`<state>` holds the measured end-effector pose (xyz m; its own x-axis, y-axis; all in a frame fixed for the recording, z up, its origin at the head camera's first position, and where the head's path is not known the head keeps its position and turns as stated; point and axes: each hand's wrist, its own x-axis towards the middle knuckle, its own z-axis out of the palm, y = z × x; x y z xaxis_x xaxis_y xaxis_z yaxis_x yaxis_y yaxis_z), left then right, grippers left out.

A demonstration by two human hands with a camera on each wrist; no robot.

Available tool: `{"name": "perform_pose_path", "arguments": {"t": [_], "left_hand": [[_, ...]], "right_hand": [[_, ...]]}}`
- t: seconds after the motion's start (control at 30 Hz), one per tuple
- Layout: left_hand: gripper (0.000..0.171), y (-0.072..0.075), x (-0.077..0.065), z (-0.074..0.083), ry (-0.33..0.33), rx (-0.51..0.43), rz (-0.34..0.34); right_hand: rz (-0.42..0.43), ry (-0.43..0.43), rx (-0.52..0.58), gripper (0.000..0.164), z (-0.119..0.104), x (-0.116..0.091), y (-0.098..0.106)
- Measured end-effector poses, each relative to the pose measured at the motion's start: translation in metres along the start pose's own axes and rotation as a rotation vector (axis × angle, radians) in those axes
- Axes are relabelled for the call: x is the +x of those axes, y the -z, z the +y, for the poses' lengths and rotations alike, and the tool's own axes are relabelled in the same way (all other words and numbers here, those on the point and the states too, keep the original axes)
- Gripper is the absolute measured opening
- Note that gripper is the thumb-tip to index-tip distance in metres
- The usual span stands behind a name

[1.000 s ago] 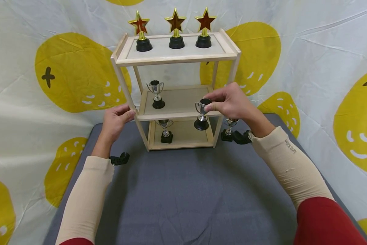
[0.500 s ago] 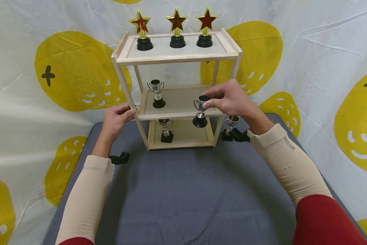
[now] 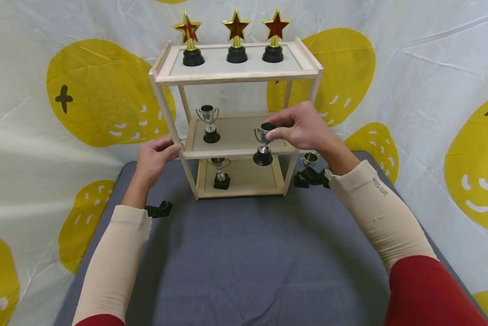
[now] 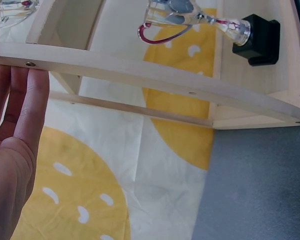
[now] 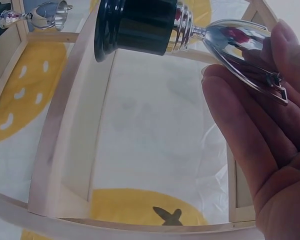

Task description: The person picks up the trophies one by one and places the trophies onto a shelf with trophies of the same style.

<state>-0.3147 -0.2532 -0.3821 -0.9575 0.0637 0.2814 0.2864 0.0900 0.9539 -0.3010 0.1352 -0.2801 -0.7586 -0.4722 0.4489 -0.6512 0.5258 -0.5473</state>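
Observation:
A three-tier wooden shelf point(image 3: 236, 77) stands on a grey mat point(image 3: 244, 253). My right hand point(image 3: 299, 129) pinches the rim of a small silver cup trophy point(image 3: 263, 145) with a black base point(image 5: 135, 25), held just in front of the middle tier's right side. My left hand point(image 3: 154, 158) rests with straight fingers point(image 4: 25, 100) against the shelf's front left post point(image 4: 140, 70). Another silver cup point(image 3: 208, 124) stands on the middle tier at left. A third cup point(image 3: 220, 172) is on the bottom tier point(image 4: 205, 22).
Three gold star trophies point(image 3: 236, 36) stand on the top tier. A further silver cup point(image 3: 307, 167) stands on the mat to the right of the shelf, behind my right wrist. A white cloth with yellow fruit shapes point(image 3: 431, 90) hangs behind and around the mat.
My right hand has lifted the silver cup slightly up and to the left, toward the middle tier. The left hand has stayed on the post.

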Motion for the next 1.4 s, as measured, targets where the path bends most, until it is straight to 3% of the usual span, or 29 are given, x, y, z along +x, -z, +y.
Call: {"name": "perform_pose_path", "arguments": {"t": [0.87,1.1,1.4], "left_hand": [[0.039,0.001,0.001,0.0,-0.012,-0.012,-0.006],[0.031,0.0,0.001,-0.001,-0.012,0.001,-0.001],[0.034,0.001,0.001,-0.001,-0.011,0.041,0.0]], "right_hand": [[0.01,-0.036,-0.049,0.025,-0.001,0.016,-0.005],[0.012,-0.035,-0.036,0.022,0.0,0.02,-0.006],[0.007,-0.022,-0.051,0.02,0.0,0.025,-0.008]]}}
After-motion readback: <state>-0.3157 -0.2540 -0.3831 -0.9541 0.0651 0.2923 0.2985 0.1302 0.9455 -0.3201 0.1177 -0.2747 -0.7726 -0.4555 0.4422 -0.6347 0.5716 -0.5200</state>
